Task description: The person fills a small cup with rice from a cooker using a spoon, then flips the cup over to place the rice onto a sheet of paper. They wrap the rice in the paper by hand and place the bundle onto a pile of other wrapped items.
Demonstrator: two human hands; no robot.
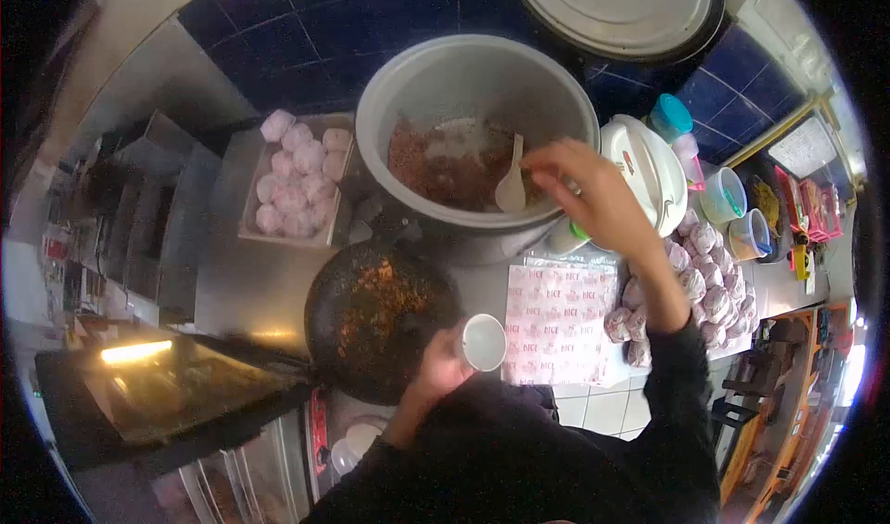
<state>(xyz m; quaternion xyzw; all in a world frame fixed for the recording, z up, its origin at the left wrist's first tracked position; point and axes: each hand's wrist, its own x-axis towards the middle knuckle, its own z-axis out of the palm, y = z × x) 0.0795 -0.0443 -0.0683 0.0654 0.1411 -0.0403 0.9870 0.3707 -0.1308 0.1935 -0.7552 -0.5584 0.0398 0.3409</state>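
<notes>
My left hand [443,364] is closed around a small white cup [484,343], its opening turned up toward me. Over the right rim of a large rice pot [371,134], my right hand [579,190] reaches in with fingers apart, fingertips right beside the handle of a white rice paddle [510,190]. The paddle leans inside the pot against reddish-brown rice [431,167]. In front of the pot lies a stack of printed wrapping paper [561,325], below my right forearm.
A dark wok [371,338] with fried bits stands left of the cup. Wrapped balls fill a tray [289,238] at left, and more wrapped balls [695,283] are piled at right. Beyond are a white lid [640,176], plastic tubs [723,195] and a large round lid [616,9].
</notes>
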